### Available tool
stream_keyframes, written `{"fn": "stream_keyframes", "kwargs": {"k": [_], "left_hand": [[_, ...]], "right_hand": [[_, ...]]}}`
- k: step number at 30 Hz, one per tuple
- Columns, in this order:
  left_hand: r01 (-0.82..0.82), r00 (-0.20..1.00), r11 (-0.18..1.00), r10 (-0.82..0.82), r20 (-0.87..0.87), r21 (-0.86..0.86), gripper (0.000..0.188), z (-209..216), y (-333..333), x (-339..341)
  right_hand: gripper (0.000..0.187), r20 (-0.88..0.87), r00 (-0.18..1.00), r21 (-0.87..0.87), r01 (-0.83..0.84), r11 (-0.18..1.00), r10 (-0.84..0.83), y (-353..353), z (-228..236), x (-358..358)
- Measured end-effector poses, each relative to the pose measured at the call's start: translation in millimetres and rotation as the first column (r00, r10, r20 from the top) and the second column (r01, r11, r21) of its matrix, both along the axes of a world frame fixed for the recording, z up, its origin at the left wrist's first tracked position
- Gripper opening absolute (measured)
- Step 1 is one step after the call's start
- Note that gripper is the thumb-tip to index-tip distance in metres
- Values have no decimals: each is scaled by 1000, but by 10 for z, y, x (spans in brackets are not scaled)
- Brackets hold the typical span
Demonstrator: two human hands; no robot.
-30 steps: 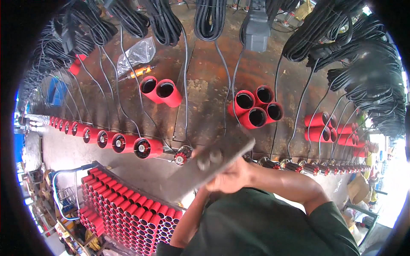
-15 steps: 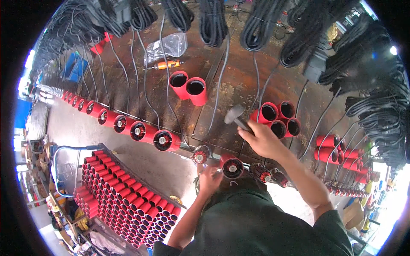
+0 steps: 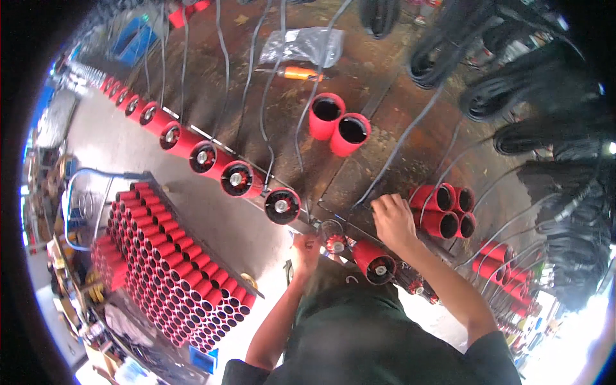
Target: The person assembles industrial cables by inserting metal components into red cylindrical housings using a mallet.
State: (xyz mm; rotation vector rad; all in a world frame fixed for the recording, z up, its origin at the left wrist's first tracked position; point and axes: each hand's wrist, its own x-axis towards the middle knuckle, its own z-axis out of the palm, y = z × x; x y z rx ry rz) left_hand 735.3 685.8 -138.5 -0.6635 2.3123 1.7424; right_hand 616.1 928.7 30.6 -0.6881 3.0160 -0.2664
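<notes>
My left hand point(image 3: 305, 251) is at the bench's front edge with its fingers curled in. Right beside it is a bare motor point(image 3: 333, 237) with a red-and-silver end; whatever the fingers hold is hidden. Over the bench top, my right hand point(image 3: 393, 221) has bent, closed fingers near the lower end of a grey cable point(image 3: 404, 142). What they grip, if anything, is too small to tell. A red cylinder point(image 3: 372, 260) with a motor inside sits between my forearms at the edge. More bare motors point(image 3: 410, 281) stand to its right.
Red cylinders with motors point(image 3: 282, 205) line the bench edge to the left. Two open red tubes point(image 3: 351, 136) and a cluster of red tubes point(image 3: 437, 221) stand on the bench. An orange-handled tool point(image 3: 300, 74), plastic bag point(image 3: 305, 46), coiled black cables point(image 3: 494, 99) and a tube-stacked cart point(image 3: 173, 256) are around.
My right hand no longer holds the hammer and has lowered toward the bench beside the cable. The view has shifted, so bench items appear farther right. My left hand stays near the bare motor.
</notes>
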Motion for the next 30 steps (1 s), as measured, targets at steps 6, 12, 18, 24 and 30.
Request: {"fn": "stream_keyframes", "kwargs": {"k": [6, 12, 18, 24, 30], "left_hand": [[43, 997, 997, -39, 60, -63, 17, 145, 19, -159], [85, 995, 994, -80, 60, -73, 19, 225, -36, -235], [139, 987, 975, -124, 98, -175, 20, 225, -27, -261], [183, 983, 931, -170, 68, -315, 16, 348, -10, -288], [221, 971, 883, -237, 14, -413, 13, 251, -8, -290]], "right_hand": [[18, -35, 916, -91, -400, 912, 399, -603, -227, -364], [13, 478, 845, 111, -327, 938, 238, -644, -796, -573], [17, 567, 789, -71, -240, 968, 238, -683, -803, -607], [19, 624, 733, -108, -262, 959, 271, -830, -812, -659], [26, 654, 687, 53, -460, 887, 317, -893, -977, -666]]}}
